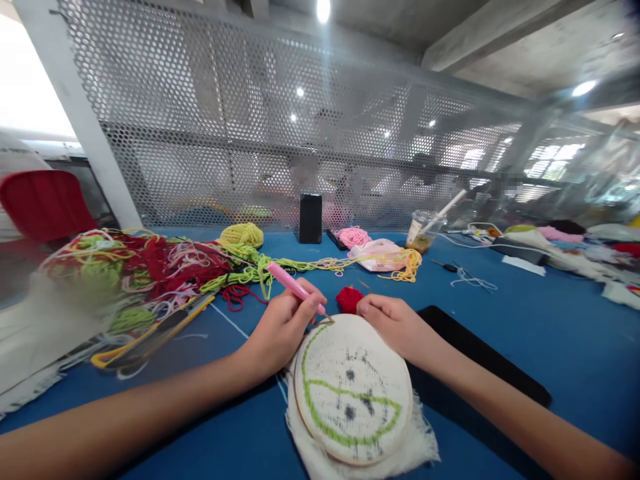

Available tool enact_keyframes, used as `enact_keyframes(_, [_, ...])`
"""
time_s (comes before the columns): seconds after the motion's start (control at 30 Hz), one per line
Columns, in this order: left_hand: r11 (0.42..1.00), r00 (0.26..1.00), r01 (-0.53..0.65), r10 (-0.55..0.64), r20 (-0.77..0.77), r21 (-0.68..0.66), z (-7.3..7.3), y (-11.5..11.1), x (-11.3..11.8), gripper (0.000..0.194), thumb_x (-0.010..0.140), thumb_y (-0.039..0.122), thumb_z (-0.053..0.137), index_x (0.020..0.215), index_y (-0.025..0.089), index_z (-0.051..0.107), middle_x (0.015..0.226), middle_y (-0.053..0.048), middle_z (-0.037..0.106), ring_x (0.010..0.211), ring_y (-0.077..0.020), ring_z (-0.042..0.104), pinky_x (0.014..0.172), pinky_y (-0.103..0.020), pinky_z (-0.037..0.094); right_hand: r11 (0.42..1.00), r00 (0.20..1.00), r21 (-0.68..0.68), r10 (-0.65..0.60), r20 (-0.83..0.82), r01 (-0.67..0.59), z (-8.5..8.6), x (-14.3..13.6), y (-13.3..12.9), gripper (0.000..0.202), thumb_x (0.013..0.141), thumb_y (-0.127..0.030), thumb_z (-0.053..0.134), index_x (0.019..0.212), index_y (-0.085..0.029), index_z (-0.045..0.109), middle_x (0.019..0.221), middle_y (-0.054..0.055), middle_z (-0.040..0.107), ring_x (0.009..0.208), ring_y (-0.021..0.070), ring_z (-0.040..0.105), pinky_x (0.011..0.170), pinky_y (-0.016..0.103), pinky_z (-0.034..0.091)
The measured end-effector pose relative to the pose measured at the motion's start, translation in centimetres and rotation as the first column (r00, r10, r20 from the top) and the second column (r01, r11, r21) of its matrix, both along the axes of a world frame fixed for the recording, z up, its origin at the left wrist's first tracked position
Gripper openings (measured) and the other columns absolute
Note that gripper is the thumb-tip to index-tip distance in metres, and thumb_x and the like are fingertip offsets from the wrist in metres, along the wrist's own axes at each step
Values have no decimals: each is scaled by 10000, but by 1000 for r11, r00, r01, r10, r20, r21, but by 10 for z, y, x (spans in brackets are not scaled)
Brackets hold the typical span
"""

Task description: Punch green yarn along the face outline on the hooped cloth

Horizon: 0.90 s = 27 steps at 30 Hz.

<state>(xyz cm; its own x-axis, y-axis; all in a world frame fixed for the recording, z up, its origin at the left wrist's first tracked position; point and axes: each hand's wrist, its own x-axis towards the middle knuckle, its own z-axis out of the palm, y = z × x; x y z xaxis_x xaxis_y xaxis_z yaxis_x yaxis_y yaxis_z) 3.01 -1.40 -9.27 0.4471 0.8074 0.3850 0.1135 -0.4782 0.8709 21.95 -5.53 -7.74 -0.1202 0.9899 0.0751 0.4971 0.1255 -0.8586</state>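
My left hand (287, 323) is closed around a pink punch needle (290, 281), its metal tip touching the top left of the cloth. That cream cloth (375, 373) is stretched in a round embroidery hoop (299, 393), tilted toward me. A green yarn outline (325, 433) curves along the left and bottom, with a green line across the middle and dark drawn marks inside. My right hand (393, 323) is closed at the hoop's upper right rim, its fingers partly hidden. Beside its fingertips lies a red yarn ball (349, 300).
Tangled yarn (155, 263) and a yellow-handled tool (150, 333) lie left. A phone (311, 219) stands upright at the back, near pink yarn (353, 237) and a drink cup (419, 233). A black flat object (485, 353) lies right. A perforated metal screen (260, 133) stands behind.
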Motion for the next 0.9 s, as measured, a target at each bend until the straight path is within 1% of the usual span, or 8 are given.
enact_keyframes(0.1, [999, 997, 6, -3, 71, -35, -1, 0, -2, 193, 867, 297, 361, 792, 178, 493, 452, 86, 279, 363, -65, 264, 370, -197, 265, 1000, 1000, 0, -5, -5, 5, -3, 1, 0, 261, 816, -362, 388, 646, -172, 443, 589, -30, 414, 516, 82, 360, 463, 201, 277])
enact_keyframes(0.2, [998, 995, 16, -10, 101, -56, -1, -1, -2, 194, 867, 312, 363, 801, 176, 484, 439, 92, 269, 356, -63, 261, 361, -197, 257, 1000, 1000, 9, -5, 9, 5, -3, 1, 1, 263, 820, -356, 385, 639, -173, 438, 589, -27, 406, 521, 84, 354, 458, 199, 273])
enact_keyframes(0.47, [999, 999, 20, -19, 42, -35, -2, -1, -3, 193, 875, 308, 352, 824, 182, 488, 441, 87, 296, 361, -66, 291, 367, -195, 278, 1000, 999, 22, 15, 51, -16, -2, 2, 2, 258, 832, -326, 362, 640, -171, 439, 592, -22, 390, 530, 87, 344, 461, 204, 269])
enact_keyframes(0.57, [1000, 1000, -13, 13, -5, 25, -2, -1, -3, 199, 873, 299, 358, 814, 180, 507, 455, 73, 348, 386, -74, 340, 391, -201, 311, 1000, 998, 21, 20, 61, -21, -1, 2, 1, 265, 837, -330, 354, 636, -172, 426, 592, -22, 380, 529, 87, 337, 458, 205, 266])
enact_keyframes(0.63, [996, 999, -13, 17, -50, 86, -1, -2, -2, 191, 867, 282, 377, 802, 174, 521, 528, 45, 437, 456, -82, 412, 443, -206, 353, 999, 998, 33, 22, 65, -24, 2, 0, -1, 260, 841, -325, 351, 639, -174, 417, 594, -22, 376, 531, 87, 332, 455, 204, 262])
enact_keyframes(0.77, [965, 983, 128, -93, -155, 228, 1, -3, 1, 148, 840, 214, 439, 769, 156, 554, 780, -18, 565, 704, -113, 519, 635, -234, 414, 994, 995, 110, 14, 100, -25, 10, -3, -5, 246, 844, -306, 358, 648, -174, 427, 599, -27, 379, 540, 84, 326, 463, 204, 256])
enact_keyframes(0.83, [955, 976, 165, -122, -181, 245, 1, -4, 3, 136, 835, 194, 448, 768, 153, 559, 817, -23, 575, 749, -120, 525, 675, -239, 415, 994, 993, 108, 12, 118, -24, 11, -3, -5, 250, 844, -303, 359, 645, -174, 434, 594, -29, 379, 538, 84, 324, 463, 206, 254])
enact_keyframes(0.9, [963, 976, 153, -112, -186, 222, 3, -4, 4, 147, 841, 198, 441, 771, 156, 563, 802, -16, 578, 732, -116, 526, 668, -235, 417, 996, 992, 87, 8, 124, -19, 10, -3, -4, 255, 842, -304, 359, 634, -174, 430, 589, -29, 377, 534, 84, 327, 457, 208, 251])
